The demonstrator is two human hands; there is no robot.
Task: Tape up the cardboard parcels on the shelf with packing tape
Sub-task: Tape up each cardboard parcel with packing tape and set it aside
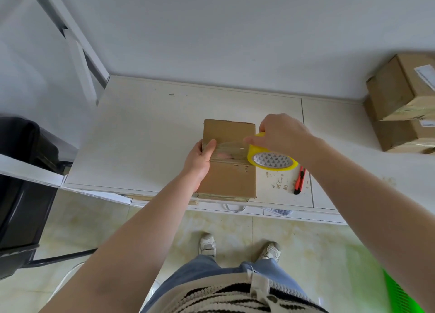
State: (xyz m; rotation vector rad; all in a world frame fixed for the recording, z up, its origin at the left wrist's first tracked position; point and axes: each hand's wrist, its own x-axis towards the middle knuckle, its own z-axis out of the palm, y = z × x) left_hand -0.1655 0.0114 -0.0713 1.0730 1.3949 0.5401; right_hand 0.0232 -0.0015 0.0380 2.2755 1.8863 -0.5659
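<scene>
A: Left hand point(200, 158) pins the tape end with its thumb at the left edge of the box point(229, 158), mid-bench point(141, 129); right hand point(282, 136) grips the roll point(270, 158), a clear strip stretched between.

B: Best practice?

A: Probably keep it taut, centred on the seam, then smooth it down. Matte brown cardboard, glossy yellow roll; a knife point(300, 179) lies just right.

brown parcel point(229, 171) flat on shelf | yellow tape roll point(270, 157) at right edge
</scene>
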